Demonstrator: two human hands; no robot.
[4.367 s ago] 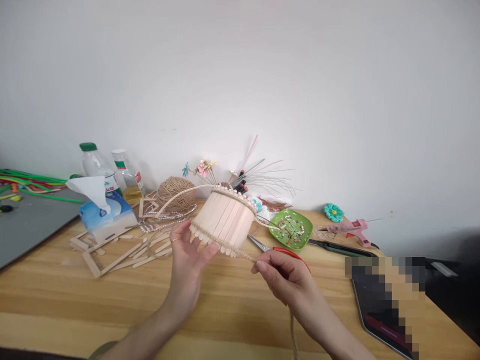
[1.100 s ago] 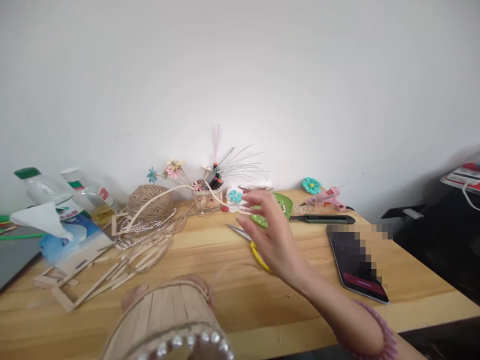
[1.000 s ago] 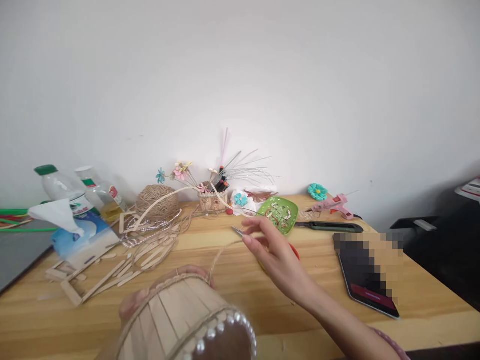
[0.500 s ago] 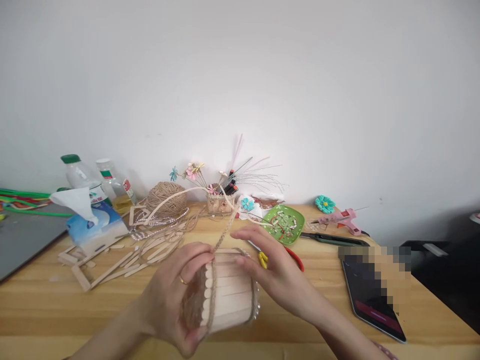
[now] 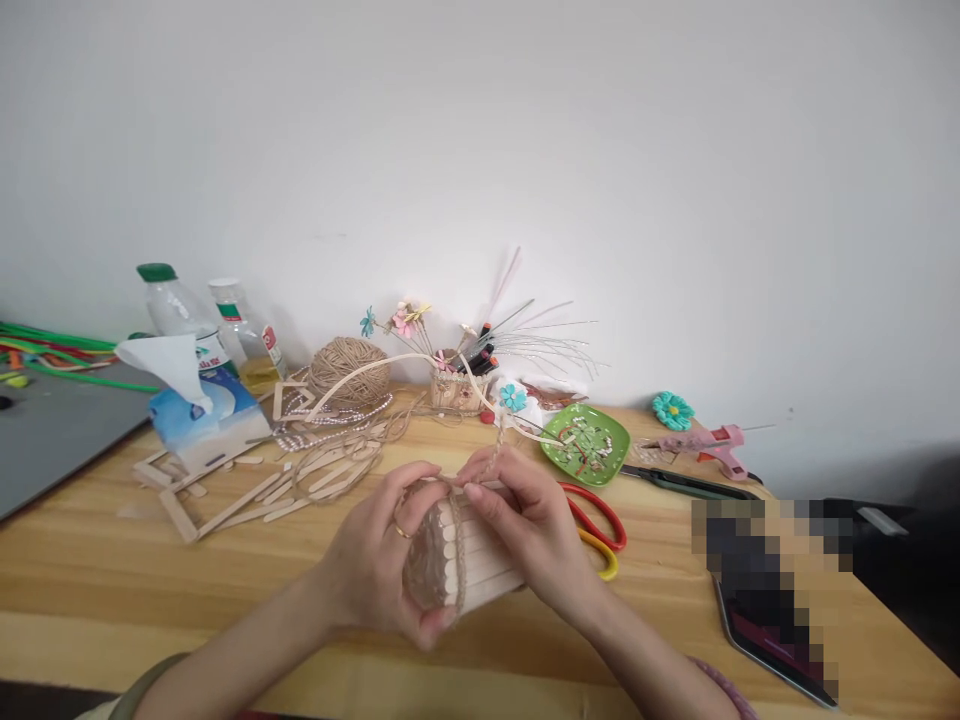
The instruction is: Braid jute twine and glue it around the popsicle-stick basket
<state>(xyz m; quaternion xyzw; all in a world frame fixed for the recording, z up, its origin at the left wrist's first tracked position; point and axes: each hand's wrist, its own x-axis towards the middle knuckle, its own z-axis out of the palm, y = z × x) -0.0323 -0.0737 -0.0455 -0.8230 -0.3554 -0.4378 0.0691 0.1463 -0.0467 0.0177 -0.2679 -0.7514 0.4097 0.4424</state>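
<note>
Basket: a small round basket of pale craft sticks [image 5: 469, 548], lying on its side just above the near middle of the wooden table [image 5: 112, 590], held between both hands, its open mouth turned toward the left hand.
Cord: a plaited jute cord [image 5: 495, 455] runs around the basket's rim, and a loose end stands up from the top edge between the fingertips.
Left hand: the left hand [image 5: 382, 560] cups the open end of the basket, fingers curled around it from below and the side, thumb over the top rim; a ring sits on one finger.
Right hand: the right hand [image 5: 529, 530] lies over the top and far side of the basket, thumb and forefinger pinched together on the cord at the rim, the other fingers closed on the sticks.
Scissors: scissors with red and yellow handles [image 5: 600, 530] lie on the table just beside the right hand.
Green dish: a green dish [image 5: 586, 445] of small bits sits behind the scissors.
Further right: a black craft knife [image 5: 690, 485], a pink glue gun [image 5: 712, 448] and a teal paper flower [image 5: 673, 410].
Back middle: a ball of twine [image 5: 350, 368] and a small pot of paper flowers and wires [image 5: 457, 385].
Left side: loose craft sticks [image 5: 247, 495], a tissue box [image 5: 202, 410] and two plastic bottles [image 5: 176, 310].
Right edge: a dark tablet [image 5: 772, 640], partly blurred out.
</note>
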